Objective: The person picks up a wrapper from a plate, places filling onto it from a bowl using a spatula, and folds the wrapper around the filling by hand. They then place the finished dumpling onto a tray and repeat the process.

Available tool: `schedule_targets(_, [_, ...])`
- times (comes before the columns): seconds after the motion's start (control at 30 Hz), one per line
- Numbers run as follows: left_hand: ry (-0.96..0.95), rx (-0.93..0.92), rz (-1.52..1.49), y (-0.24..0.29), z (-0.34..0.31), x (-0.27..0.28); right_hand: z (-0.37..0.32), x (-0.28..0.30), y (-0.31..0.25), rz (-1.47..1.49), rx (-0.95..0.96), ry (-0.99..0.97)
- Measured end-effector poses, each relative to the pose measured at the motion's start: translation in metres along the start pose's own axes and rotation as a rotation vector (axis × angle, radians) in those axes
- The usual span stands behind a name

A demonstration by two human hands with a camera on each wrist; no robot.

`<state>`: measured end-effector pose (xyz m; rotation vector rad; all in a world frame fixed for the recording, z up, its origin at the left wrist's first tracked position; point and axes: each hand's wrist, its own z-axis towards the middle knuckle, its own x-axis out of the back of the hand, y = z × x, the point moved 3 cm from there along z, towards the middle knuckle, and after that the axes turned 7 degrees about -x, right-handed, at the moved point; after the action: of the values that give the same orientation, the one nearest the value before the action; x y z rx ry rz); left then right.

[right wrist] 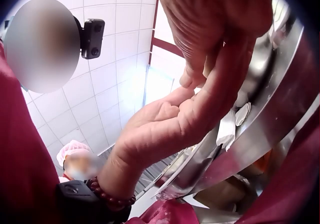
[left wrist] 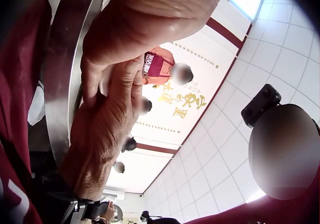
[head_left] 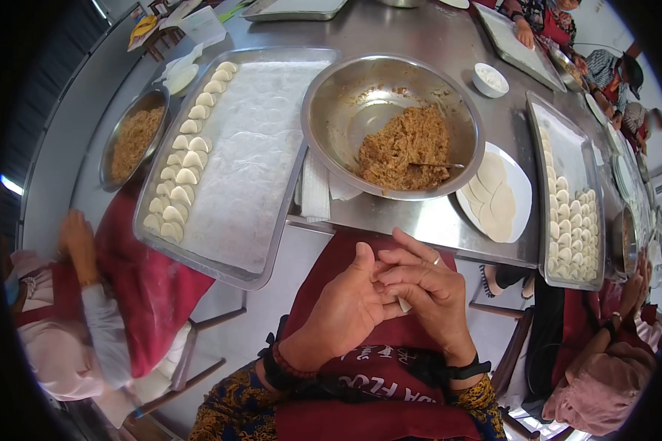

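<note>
Hands: Right hand (head_left: 435, 298) pinches a small, pale piece of dough (head_left: 404, 303); left hand (head_left: 338, 305) meets it, palm turned up and thumb raised. Hidden fingertips mean I cannot tell whether the left grips too.
Dough position: between the hands, in front of the red apron (head_left: 331, 257), short of the steel table (head_left: 434, 37).
Drop risk: a loosened pinch could send the dough into the lap, since no tray lies beneath.
Seam risk: uneven pressure might leave a gap or tear thin dough; its contents are hidden.
Mixing bowl (head_left: 338, 117): crumbly brown filling (head_left: 401, 143) heaped to one side, a utensil handle (head_left: 441, 165) resting in it.
Left tray (head_left: 250, 162): pale folded dumplings (head_left: 186, 176) in rows along its left side.
White plate (head_left: 521, 173): flat, overlapping wrappers (head_left: 496, 198).
Small white bowl (head_left: 493, 88): white contents, perhaps flour.
Right tray (head_left: 570, 158): more dumplings, grouped at its near end.
</note>
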<state>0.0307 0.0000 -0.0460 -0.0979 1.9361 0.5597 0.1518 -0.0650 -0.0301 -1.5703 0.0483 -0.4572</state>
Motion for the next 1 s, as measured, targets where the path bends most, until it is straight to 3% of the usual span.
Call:
schedule_targets(0.4, [0.030,-0.013,0.009,-0.002,-0.006,0.001,-0.002,0.001,-0.009,-0.036,-0.019,0.030])
schedule_targets(0.47, [0.028,-0.011,0.004,-0.003,-0.006,0.001,-0.002,0.000,-0.008,-0.143,0.080,-0.015])
schedule_targets(0.7, [0.043,-0.054,-0.047,-0.004,-0.005,-0.003,-0.001,-0.002,-0.009,-0.201,0.123,0.005])
schedule_targets(1.0, [0.052,-0.109,-0.095,-0.006,-0.004,-0.004,-0.001,-0.002,-0.002,0.014,0.026,0.071])
